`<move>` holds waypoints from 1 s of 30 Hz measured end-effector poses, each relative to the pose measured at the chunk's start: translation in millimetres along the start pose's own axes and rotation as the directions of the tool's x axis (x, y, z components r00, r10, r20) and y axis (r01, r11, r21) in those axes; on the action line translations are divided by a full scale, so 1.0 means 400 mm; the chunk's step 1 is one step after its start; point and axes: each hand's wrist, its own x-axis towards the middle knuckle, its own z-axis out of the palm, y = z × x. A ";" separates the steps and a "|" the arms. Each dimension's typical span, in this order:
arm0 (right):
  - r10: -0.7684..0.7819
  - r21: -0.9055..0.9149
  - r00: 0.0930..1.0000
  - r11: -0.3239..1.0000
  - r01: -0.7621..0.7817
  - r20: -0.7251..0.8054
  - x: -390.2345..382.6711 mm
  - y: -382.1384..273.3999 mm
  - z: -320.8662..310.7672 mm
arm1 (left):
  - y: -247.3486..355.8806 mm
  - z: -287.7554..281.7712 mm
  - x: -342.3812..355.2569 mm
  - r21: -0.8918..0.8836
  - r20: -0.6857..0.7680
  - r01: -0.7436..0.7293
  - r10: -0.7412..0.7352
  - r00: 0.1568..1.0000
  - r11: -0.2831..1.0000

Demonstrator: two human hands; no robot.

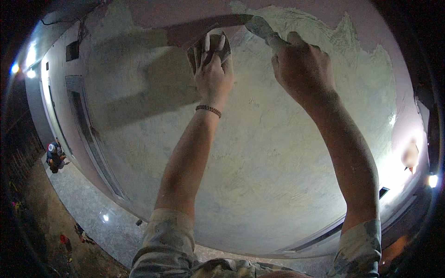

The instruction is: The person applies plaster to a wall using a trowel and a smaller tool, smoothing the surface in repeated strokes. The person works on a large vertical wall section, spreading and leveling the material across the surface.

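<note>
Scraper (258, 28) slants up and left, gripped by the right hand (303, 67); left of it, the left hand (214, 74) grips a plate (227, 52).

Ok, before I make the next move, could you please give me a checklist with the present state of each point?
1. Right hand grips the scraper: ok.
2. Left hand holds the flat tool: ok.
3. Scraper blade touches the wall: cannot tell from this view.
4. Pale coating covers the wall's top: not ok, pinkish wall shows there.
5. Work area free of shadow: not ok, shadows fall left of the left hand.
</note>
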 end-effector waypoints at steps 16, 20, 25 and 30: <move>0.056 -0.019 0.985 0.998 -0.054 0.161 0.054 -0.056 -0.012 | -0.038 -0.003 0.010 -0.024 0.024 -0.044 0.044 0.999 0.999; -0.048 -0.022 0.998 0.999 0.048 -0.038 0.063 -0.059 -0.014 | -0.018 -0.004 0.003 -0.044 0.031 -0.032 0.033 0.999 0.999; 0.024 -0.030 0.994 0.999 -0.021 0.106 0.064 -0.060 -0.025 | -0.030 -0.020 0.014 -0.025 0.113 -0.023 0.026 0.993 0.999; -0.046 -0.046 0.999 0.998 0.046 0.002 0.076 -0.060 -0.032 | -0.018 -0.029 0.012 -0.100 0.015 -0.090 0.092 0.996 0.991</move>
